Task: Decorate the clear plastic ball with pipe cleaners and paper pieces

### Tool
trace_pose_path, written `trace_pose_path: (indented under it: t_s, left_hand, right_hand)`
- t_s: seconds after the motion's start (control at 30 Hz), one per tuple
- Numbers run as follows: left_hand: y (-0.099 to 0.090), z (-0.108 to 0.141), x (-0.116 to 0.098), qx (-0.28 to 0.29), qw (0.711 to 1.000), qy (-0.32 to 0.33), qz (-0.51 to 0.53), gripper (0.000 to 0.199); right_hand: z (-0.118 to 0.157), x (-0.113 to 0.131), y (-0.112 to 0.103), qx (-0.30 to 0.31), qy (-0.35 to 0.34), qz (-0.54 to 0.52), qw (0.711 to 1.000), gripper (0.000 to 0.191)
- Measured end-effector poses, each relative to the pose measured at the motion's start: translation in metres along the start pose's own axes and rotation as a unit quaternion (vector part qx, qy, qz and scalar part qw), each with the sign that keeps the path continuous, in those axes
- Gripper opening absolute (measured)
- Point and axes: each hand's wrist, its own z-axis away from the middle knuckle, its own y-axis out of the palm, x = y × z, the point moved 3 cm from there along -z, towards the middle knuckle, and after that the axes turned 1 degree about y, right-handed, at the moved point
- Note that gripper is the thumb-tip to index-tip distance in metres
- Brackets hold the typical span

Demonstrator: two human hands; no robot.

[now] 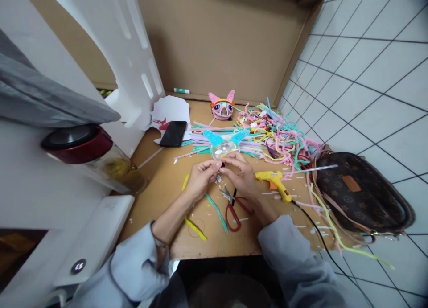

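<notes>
My left hand (202,178) and my right hand (241,174) meet at the fingertips, both pinching a small black piece (223,165), perhaps curled pipe cleaner. Just beyond them sits a clear round form with blue pipe-cleaner ears (212,137), its lower part hidden by my fingers. Under my right wrist lie red-handled scissors (233,216), blades apart, beside a short black strip (234,196). A teal pipe cleaner (219,214) and a yellow one (195,228) rest on the table between my forearms.
A yellow glue gun (276,183) lies right, its cord trailing off the edge. Beyond are tangled pipe cleaners (284,134), a pink-eared figure (222,109) and a phone (174,133). A glass bottle (117,170) stands left; a brown bag (361,192) sits right.
</notes>
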Motion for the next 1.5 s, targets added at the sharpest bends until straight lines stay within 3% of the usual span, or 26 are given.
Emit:
trace_pose_path:
  t_s: [0.27, 0.6, 0.77, 0.9, 0.97, 1.07, 1.17, 1.3, 1.5]
  left_hand:
    - [-0.003, 0.002, -0.001, -0.050, 0.997, 0.032, -0.045, 0.044]
    - [-0.003, -0.001, 0.000, 0.005, 1.000, 0.016, -0.015, 0.060]
    - [-0.003, -0.001, -0.002, -0.012, 1.000, 0.013, -0.025, 0.045]
    - [-0.012, -0.005, -0.010, -0.094, 0.994, 0.037, -0.029, 0.031]
    - [-0.020, -0.009, -0.016, -0.128, 0.990, 0.052, -0.039, 0.026]
    - [-0.032, -0.014, -0.025, -0.159, 0.980, 0.056, -0.104, 0.022]
    - [-0.043, -0.017, -0.035, -0.160, 0.956, 0.072, -0.236, 0.022]
    - [-0.052, -0.018, -0.042, -0.141, 0.892, 0.048, -0.426, 0.023]
    - [-0.056, -0.023, -0.033, -0.070, 0.805, -0.022, -0.588, 0.028]
  right_hand:
    - [0.000, 0.002, 0.001, 0.003, -0.003, 0.007, 1.000, 0.024]
    - [0.000, -0.001, -0.002, -0.023, 0.004, 0.002, 1.000, 0.022]
    - [-0.002, 0.002, -0.004, -0.019, -0.003, 0.018, 1.000, 0.023]
    - [-0.006, 0.008, -0.020, -0.011, 0.010, 0.140, 0.990, 0.014]
    - [-0.007, 0.012, -0.028, 0.020, 0.028, 0.255, 0.966, 0.012]
    - [-0.008, 0.014, -0.033, 0.122, 0.066, 0.380, 0.914, 0.015]
    - [-0.006, 0.013, -0.028, 0.216, 0.112, 0.455, 0.857, 0.017]
    - [0.004, 0.006, -0.014, 0.303, 0.126, 0.508, 0.796, 0.021]
    - [0.016, 0.006, 0.007, 0.322, 0.108, 0.505, 0.793, 0.027]
